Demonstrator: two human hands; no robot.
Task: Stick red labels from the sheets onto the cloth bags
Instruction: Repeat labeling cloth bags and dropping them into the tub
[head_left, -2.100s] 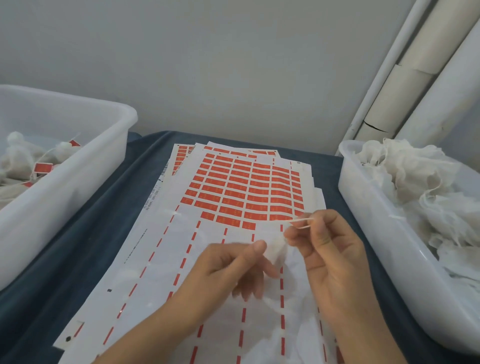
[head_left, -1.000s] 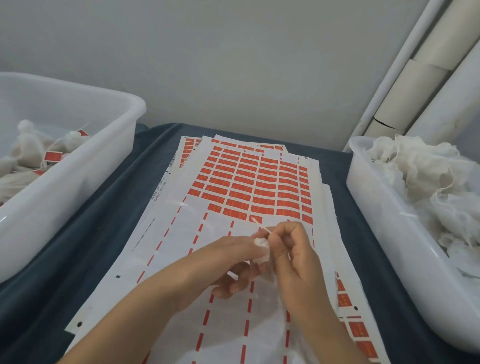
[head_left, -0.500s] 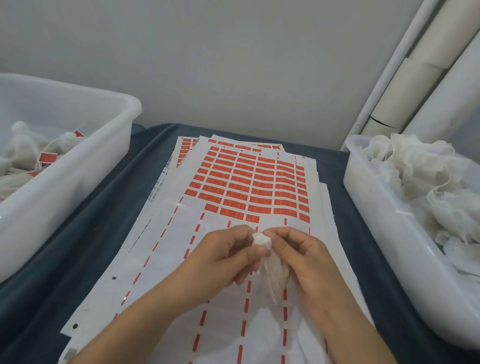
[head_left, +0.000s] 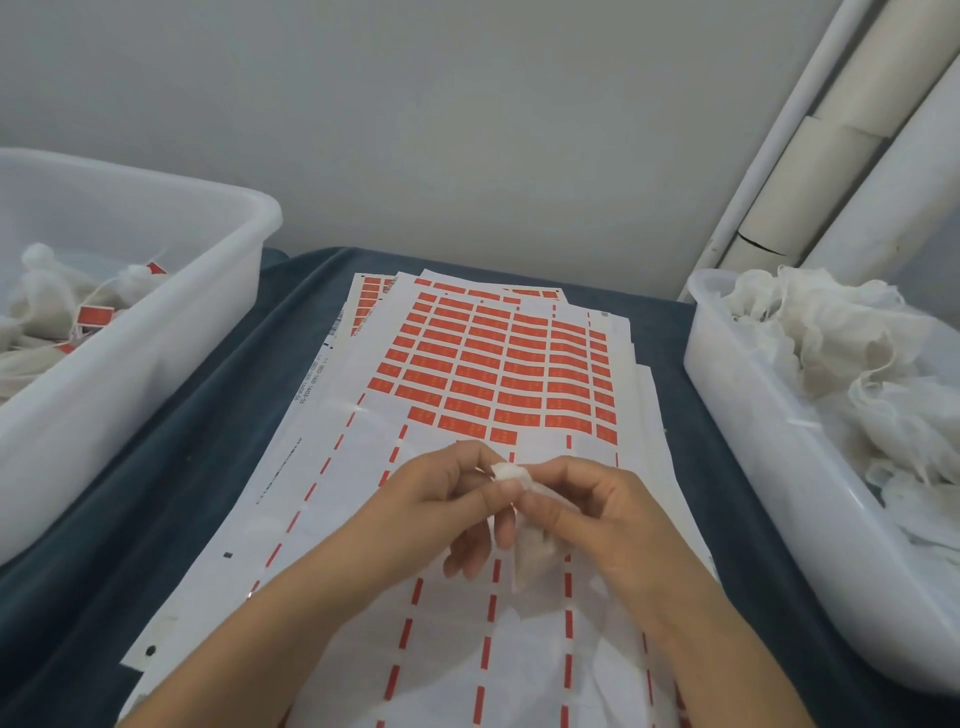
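Note:
A small white cloth bag (head_left: 530, 551) hangs between my two hands above the label sheets. My left hand (head_left: 441, 499) pinches its gathered top (head_left: 508, 472) with thumb and forefinger. My right hand (head_left: 597, 514) pinches the same top from the right, fingers curled round the bag's neck. Under the hands lies a stack of white label sheets (head_left: 322, 519). The red labels (head_left: 493, 374) fill the far half of the top sheet; the near half is peeled, with only red dashes left.
A white plastic bin (head_left: 753, 452) on the right holds a heap of unlabelled cloth bags (head_left: 852, 358). A white bin (head_left: 156, 332) on the left holds bags with red labels (head_left: 93, 314). Dark blue cloth covers the table. White pipes stand at the back right.
My hands came together over the sheet. The bag's string, held out by the right hand before, is no longer seen; both hands now pinch the bunched top of the bag.

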